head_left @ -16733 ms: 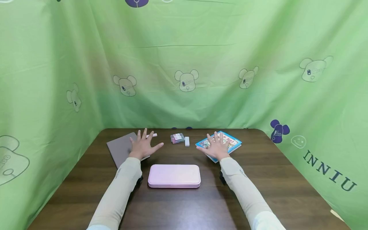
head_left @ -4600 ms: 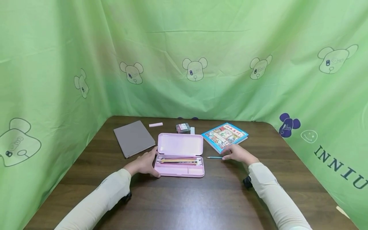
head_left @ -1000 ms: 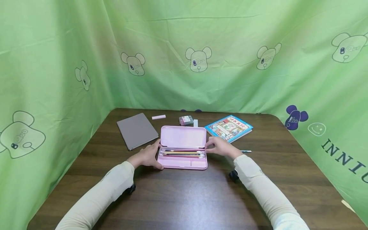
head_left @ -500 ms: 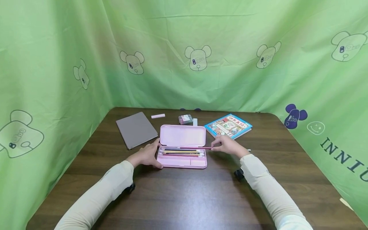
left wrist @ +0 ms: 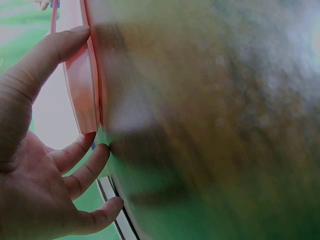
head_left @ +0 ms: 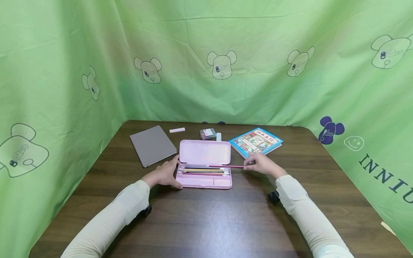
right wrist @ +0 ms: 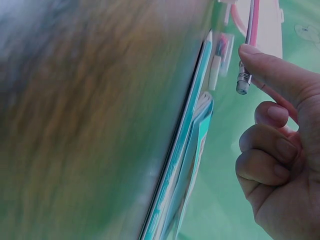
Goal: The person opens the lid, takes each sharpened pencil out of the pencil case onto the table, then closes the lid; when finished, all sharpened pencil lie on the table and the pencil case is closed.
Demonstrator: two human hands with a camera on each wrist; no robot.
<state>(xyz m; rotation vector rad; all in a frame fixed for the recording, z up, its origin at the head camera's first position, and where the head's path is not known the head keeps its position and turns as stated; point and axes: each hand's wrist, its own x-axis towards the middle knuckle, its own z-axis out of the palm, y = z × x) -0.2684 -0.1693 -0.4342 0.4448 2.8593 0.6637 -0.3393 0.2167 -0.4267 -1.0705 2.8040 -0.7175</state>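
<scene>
A pink pencil case (head_left: 204,152) lies open on the table with its lid tipped back. Several pencils (head_left: 202,171) rest in its long rear compartment. My left hand (head_left: 162,174) holds the case's left end, thumb at the front corner and fingers at the side; the left wrist view has the thumb on the case's edge (left wrist: 82,95). Between thumb and forefinger my right hand (head_left: 262,165) pinches a red pencil (head_left: 230,166) near its eraser end (right wrist: 243,85). That pencil reaches leftward over the case's rear edge. The teal pencil seen earlier is hidden behind the right hand.
Back left lies a grey notebook (head_left: 153,146), beside a thin pink strip (head_left: 177,130). Behind the lid sit a small clear box (head_left: 208,134) and a white block (head_left: 218,136). A blue-bordered book (head_left: 256,141) lies just behind the right hand.
My right hand has moved right from the case's right edge, drawing the red pencil partly out past it. The left hand keeps its place. Earlier, the case was shut, then opened.
</scene>
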